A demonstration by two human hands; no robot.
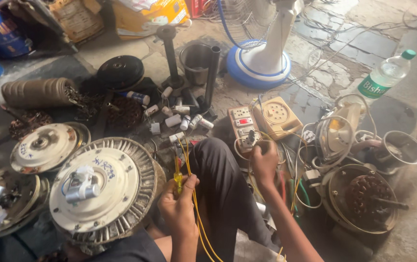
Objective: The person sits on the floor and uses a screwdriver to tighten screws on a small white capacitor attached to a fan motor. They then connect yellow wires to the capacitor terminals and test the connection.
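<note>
The yellow wires (pixel 195 204) run up over the person's lap, between the bent knees, and the left hand (pixel 179 206) is closed around them together with a small yellow-handled tester (pixel 178 180), gripped upright so that its tip points toward the parts on the floor. The right hand (pixel 265 162) reaches forward, well apart from the left, and is clenched at the near edge of the switchboard (pixel 244 127), seemingly pinching a wire or plug there; what exactly it grips is hidden by the fingers. The board lies flat within arm's reach, just beside a beige round-dialled box (pixel 277 115), so the leads reach it without stretching. A loose row of small white capacitors (pixel 181 119) lies ahead of the knees, near the wires. To the left a big finned fan motor (pixel 102 189) lies flat with a capacitor on top, touching more motor covers (pixel 43 148) stacked beside it. To the right sit an open motor with copper windings (pixel 366 196), an iron (pixel 337 131) tangled in white cable, and a steel bowl (pixel 402 148). Farther off stand a table fan base (pixel 259 60), a steel cup (pixel 196 60) and a plastic bottle (pixel 388 73) lying on the stone floor.
</note>
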